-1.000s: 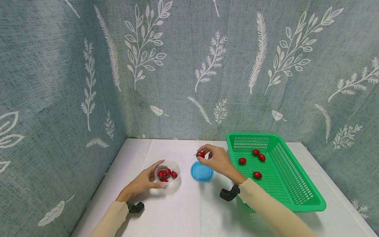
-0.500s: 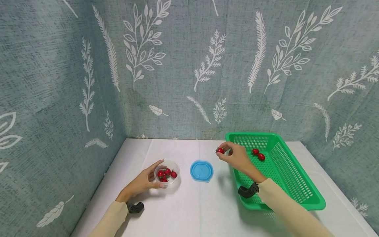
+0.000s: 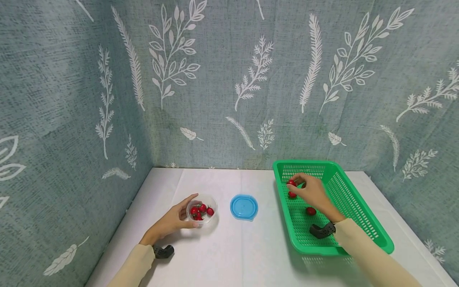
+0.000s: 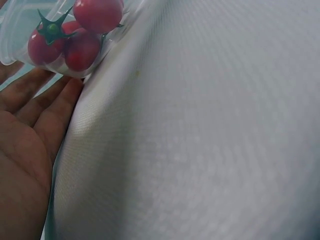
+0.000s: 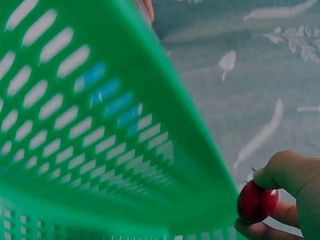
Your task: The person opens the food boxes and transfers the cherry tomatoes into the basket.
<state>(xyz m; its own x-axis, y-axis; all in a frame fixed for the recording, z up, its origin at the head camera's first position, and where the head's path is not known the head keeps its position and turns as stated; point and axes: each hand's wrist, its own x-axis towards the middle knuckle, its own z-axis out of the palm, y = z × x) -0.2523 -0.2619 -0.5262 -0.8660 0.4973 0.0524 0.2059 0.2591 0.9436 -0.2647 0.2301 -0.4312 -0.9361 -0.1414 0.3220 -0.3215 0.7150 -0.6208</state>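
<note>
Clock centred on the blue lid (image 3: 244, 207), 12 toward the far patterned cloth (image 3: 215, 79). Green basket (image 3: 353, 205) at 3. Right hand (image 3: 311, 192) just short of 3, within the basket's outline; grip narrow, pinching a held tomato (image 3: 291, 182) at about 2 (green stem leaves show in the right wrist view). Whether it touches the basket, cannot tell. One loose tomato (image 3: 292, 195) in the basket, at the held one's 6 o'clock; a second tomato (image 3: 310, 211) at 3. Left hand (image 3: 175, 219) at 9, grip holding a clear tub (image 3: 206, 199), tub tomatoes (image 3: 202, 208) inside. Lid, basket, tub on white table (image 3: 222, 255)
</note>
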